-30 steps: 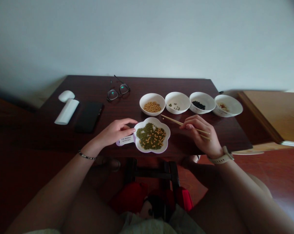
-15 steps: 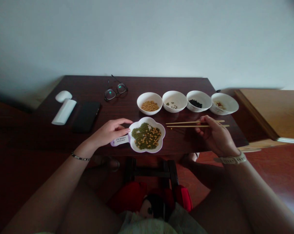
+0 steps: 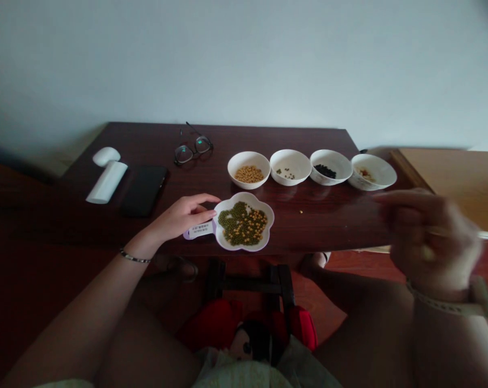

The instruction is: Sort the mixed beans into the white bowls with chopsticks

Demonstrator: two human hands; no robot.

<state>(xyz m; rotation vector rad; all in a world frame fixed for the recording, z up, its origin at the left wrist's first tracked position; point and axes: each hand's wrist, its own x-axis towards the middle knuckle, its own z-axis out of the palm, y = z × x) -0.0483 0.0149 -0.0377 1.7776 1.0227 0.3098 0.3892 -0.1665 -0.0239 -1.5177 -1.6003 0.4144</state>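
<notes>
A white flower-shaped dish (image 3: 272, 220) with a purple edge and a labelled handle (image 3: 200, 230) lies near the table's front edge. Green beans (image 3: 231, 218) and yellow soybeans (image 3: 256, 226) are mixed in it. My left hand (image 3: 183, 215) rests over the handle, fingers apart, fingertips touching the dish's left rim. Raised off the table at the right, my right hand (image 3: 433, 237) is closed and blurred. Wooden chopsticks (image 3: 437, 231) show only as short pale bits in its grip. A single soybean (image 3: 301, 212) lies on the table right of the dish.
Four-in-a-row is avoided here: several white bowls stand behind the dish, holding soybeans (image 3: 248, 174), a few green beans (image 3: 286, 173), black beans (image 3: 325, 171) and reddish bits (image 3: 365, 174). Glasses (image 3: 193, 151), a black phone (image 3: 144, 190) and a white device (image 3: 107, 182) lie left.
My right hand has lifted from the table and swung right and towards me, taking the chopsticks along. The loose soybean now lies farther right. My left hand and the dish stay in place.
</notes>
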